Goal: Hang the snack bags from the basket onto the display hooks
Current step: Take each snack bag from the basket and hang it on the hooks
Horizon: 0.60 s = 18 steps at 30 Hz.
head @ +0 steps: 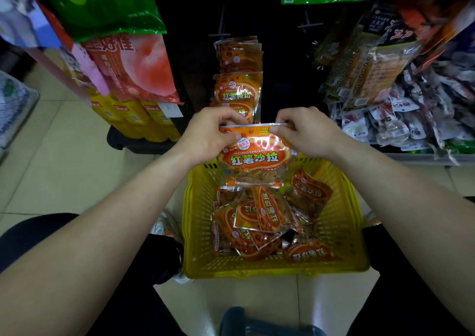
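- The snack bag (pixel 254 153) at mid-frame is orange with a red oval, yellow-green characters, a silver top edge and a clear lower window showing pale chips.
- The basket (pixel 341 233), lower centre, is yellow with slotted walls.
- The loose bags (pixel 259 215) inside it are the same orange and red.
- The hanging bags (pixel 237 89), upper centre, match them.
- The large packs (pixel 102 4) at upper left are green.
- The floor tiles (pixel 64 155) at left are cream.

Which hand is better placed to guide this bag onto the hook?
Probably the left hand: it pinches the held bag just below the hanging bags; the right hand sits further aside.
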Motion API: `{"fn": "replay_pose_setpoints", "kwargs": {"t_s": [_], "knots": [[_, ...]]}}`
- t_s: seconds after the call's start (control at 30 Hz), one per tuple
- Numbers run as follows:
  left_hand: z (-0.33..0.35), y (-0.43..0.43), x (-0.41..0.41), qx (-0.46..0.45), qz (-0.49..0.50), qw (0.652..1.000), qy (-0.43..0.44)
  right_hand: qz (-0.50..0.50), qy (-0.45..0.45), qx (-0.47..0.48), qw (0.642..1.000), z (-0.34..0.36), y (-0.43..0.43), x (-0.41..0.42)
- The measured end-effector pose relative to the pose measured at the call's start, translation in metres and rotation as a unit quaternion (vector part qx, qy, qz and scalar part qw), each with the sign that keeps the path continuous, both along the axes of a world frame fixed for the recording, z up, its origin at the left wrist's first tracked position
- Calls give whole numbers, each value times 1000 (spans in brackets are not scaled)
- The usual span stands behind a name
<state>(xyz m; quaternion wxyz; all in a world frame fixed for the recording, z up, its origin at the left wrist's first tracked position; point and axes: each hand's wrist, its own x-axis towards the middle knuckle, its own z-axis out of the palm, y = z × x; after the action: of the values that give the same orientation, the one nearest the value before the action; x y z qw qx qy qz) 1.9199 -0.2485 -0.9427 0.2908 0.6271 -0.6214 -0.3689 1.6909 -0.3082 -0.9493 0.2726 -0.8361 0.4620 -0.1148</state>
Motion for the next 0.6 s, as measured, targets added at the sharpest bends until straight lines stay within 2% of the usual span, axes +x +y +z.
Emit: {"fn": "replay_pose_setpoints", "kwargs": {"t_s": [0.33, 0.6], "knots": [[-3, -2, 0, -14, 11, 1000, -18, 10, 13, 3, 1000, 1, 0, 0], [-11, 1, -6, -25, -10, 999, -40, 89, 93, -36, 991, 4, 16, 19]]}}
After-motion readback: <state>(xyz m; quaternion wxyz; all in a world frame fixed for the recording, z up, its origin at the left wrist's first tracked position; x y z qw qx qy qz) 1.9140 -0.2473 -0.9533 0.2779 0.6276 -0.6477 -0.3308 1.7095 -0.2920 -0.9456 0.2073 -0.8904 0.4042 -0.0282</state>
